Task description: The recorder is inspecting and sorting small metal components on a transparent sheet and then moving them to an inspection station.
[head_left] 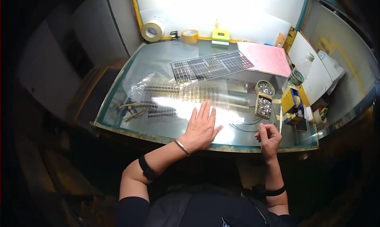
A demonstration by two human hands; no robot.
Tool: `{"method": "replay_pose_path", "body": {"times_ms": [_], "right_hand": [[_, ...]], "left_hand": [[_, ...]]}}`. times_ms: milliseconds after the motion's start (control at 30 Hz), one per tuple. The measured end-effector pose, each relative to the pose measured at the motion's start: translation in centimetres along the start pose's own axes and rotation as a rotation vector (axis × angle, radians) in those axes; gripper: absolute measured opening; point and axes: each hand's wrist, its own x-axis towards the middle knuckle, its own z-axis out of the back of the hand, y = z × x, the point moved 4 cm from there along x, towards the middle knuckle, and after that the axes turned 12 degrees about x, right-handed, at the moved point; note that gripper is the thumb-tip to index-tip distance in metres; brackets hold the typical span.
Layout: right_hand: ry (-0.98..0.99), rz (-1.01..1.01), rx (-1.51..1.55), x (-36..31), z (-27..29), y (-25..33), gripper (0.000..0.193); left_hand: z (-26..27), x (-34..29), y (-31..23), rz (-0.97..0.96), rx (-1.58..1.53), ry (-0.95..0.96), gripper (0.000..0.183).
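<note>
My left hand (201, 129) lies with fingers spread on the glass tabletop, at the near edge of a clear plastic sheet (180, 93) that bears rows of small dark marks. A bright glare covers part of that sheet. To the right, near the table's front edge, my right hand (270, 139) is closed, thumb and index finger together. Whatever it may hold is too small or hidden to make out. Just beyond it stand a rectangular tray (263, 107) and a round tin (265, 88), both filled with small shiny pieces. A pale thin strip (281, 120) stands beside the right fingers.
A blue and yellow tape dispenser (292, 102) and a clear bottle (303, 69) stand at the right. Pliers (134, 113) lie at the left. Farther back are a dark gridded sheet (211, 66), pink paper (269, 59), a wide tape roll (153, 31) and yellow tape (189, 36).
</note>
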Motion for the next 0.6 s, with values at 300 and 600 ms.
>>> {"method": "replay_pose_path", "body": {"times_ms": [300, 600], "right_hand": [[0.529, -0.684, -0.098, -4.9, -1.1, 3.0, 0.029], [0.419, -0.855, 0.461, -5.6, -4.9, 2.6, 0.052]], "left_hand": [[3.8, -7.8, -2.3, -0.182, -0.292, -0.037, 0.04], [4.0, -6.3, -3.6, -0.325, -0.513, -0.258, 0.03]]}}
